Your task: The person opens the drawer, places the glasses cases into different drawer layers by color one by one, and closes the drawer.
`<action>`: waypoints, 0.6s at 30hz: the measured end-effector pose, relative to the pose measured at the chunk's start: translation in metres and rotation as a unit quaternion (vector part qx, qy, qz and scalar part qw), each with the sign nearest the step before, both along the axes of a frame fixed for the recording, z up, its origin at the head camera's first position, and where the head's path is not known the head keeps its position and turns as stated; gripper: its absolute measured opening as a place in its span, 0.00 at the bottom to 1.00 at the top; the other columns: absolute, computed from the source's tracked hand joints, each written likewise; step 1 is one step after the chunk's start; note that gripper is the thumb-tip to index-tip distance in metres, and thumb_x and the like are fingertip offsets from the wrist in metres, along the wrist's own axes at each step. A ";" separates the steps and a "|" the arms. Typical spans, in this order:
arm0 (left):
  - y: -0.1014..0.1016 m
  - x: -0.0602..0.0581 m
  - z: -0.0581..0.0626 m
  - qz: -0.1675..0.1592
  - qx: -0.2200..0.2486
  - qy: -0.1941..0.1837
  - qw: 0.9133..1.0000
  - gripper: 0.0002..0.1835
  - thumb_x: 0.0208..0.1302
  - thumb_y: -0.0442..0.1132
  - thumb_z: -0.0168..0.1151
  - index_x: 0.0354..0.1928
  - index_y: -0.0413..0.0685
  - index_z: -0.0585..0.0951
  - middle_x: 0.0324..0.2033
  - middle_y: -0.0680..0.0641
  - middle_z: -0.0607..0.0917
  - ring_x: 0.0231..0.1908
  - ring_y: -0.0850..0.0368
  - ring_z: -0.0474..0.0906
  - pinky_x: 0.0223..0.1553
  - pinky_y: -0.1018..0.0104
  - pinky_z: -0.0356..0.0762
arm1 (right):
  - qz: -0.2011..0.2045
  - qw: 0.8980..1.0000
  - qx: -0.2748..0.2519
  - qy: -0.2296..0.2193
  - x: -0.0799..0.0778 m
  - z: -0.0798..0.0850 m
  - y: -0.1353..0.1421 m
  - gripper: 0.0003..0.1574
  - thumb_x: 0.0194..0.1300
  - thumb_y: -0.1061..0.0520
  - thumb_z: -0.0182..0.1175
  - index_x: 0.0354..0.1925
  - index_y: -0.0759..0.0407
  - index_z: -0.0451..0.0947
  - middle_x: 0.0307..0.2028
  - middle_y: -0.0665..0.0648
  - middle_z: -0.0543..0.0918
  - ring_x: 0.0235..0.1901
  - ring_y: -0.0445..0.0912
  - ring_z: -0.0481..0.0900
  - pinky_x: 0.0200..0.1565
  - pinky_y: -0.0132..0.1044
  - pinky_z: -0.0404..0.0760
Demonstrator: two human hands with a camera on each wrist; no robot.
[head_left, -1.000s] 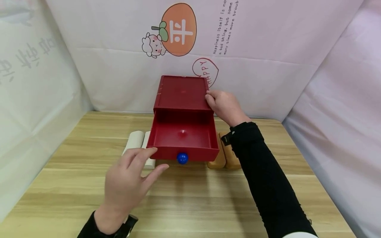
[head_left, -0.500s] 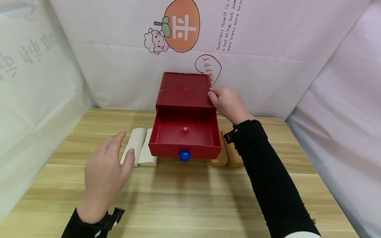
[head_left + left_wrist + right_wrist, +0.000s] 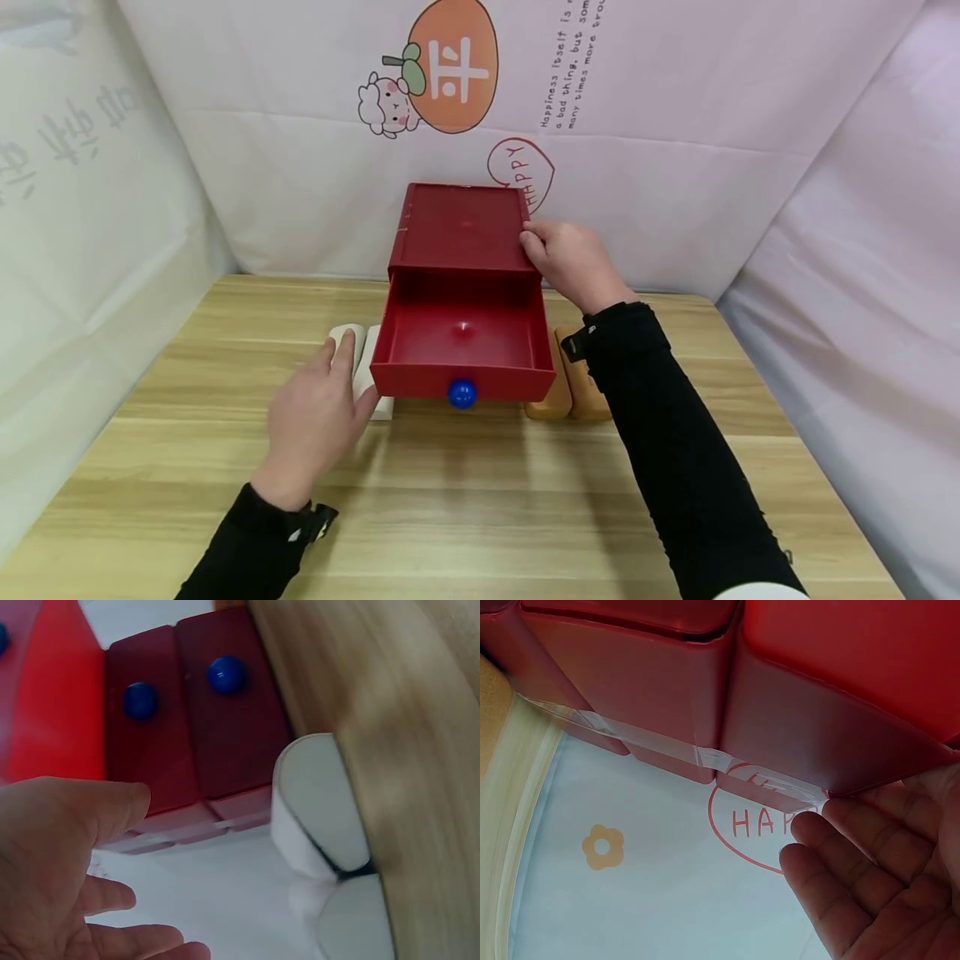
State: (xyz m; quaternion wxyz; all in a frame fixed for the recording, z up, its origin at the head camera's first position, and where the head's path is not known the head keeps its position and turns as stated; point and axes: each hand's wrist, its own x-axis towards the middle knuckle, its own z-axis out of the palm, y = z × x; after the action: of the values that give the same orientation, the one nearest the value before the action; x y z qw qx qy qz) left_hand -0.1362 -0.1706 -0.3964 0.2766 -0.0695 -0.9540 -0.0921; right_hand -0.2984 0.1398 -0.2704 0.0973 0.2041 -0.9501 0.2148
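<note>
Head: red drawer cabinet [image 3: 465,229] on desk [image 3: 450,533], top drawer [image 3: 405,382] pulled out, blue knob [image 3: 462,394]; right hand [image 3: 573,258] grasping cabinet's right edge; left hand [image 3: 315,408] released, near drawer corner and white pieces [image 3: 366,367]; tan pieces [image 3: 587,392] opposite. Left wrist: lower drawers [image 3: 236,735], two, closed; thumb [image 3: 116,810] near cabinet, contact unclear. Right wrist: fingers [image 3: 870,836] at rear edge; transparent tape [image 3: 649,742].

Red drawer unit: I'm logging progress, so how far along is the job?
Done: the top drawer is pulled out, nothing visible inside. In hand: the right grip holds the right edge of the red drawer unit; the left grip, near its left side, holds nothing. Remaining, probably: pushing that drawer in, perhaps after filling it; the middle drawer and bottom drawer are in.
</note>
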 end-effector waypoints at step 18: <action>0.018 -0.029 -0.031 0.010 -0.043 -0.043 0.998 0.40 0.59 0.53 0.61 0.69 0.38 0.66 0.52 0.28 0.79 0.39 0.33 0.79 0.31 0.40 0.80 | -0.001 1.000 -0.005 -0.005 0.002 0.001 -0.001 0.31 0.75 0.41 0.43 0.67 0.53 0.72 0.39 0.53 0.83 0.36 0.47 0.75 0.41 0.42 0.77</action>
State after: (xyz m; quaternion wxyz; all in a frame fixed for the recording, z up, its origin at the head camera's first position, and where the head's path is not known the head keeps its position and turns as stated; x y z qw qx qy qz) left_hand -0.1647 -0.1530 -0.4271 0.2331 -0.0680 -0.9687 -0.0507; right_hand -0.2960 0.1390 -0.2692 0.0941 0.2017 -0.9496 0.2207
